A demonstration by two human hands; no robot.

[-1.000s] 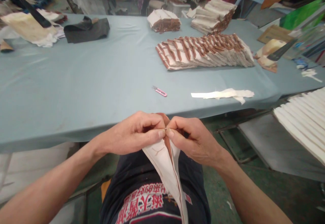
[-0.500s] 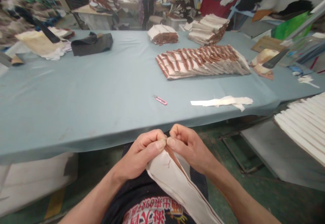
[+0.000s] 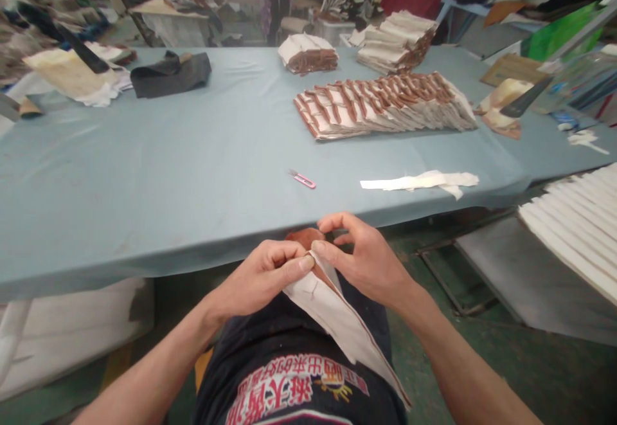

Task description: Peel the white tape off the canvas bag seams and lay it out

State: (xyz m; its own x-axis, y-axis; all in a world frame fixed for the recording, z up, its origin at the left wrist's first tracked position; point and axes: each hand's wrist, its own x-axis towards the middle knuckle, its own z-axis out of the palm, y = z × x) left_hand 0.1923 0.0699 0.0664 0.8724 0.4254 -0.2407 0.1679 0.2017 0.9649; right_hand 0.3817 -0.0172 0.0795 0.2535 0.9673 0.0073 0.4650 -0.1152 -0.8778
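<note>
Between my hands, over my lap, is a long folded piece of fabric (image 3: 332,312), off-white with a reddish-brown layer along its edge. My left hand (image 3: 270,274) pinches its upper end between thumb and fingers. With the thumb against the same end, my right hand (image 3: 354,254) has its index finger raised and somewhat apart; the lower fingers are partly hidden. A reddish-brown flap (image 3: 306,238) shows beyond my fingertips at the table's edge. The fabric's lower end hangs across my dark apron (image 3: 289,348). On the table ahead lie pink-handled thread snips (image 3: 302,179).
A blue-grey cloth covers the table (image 3: 193,168). On it are a long row of folded brown-and-white pieces (image 3: 385,107), two stacks behind, white strips (image 3: 419,181) and a dark folded cloth (image 3: 171,74). White layered pieces (image 3: 578,226) stand at the right.
The fabric's end has turned, and a reddish-brown flap now shows beyond my hands. My right index finger has lifted and opened. The view has tilted slightly.
</note>
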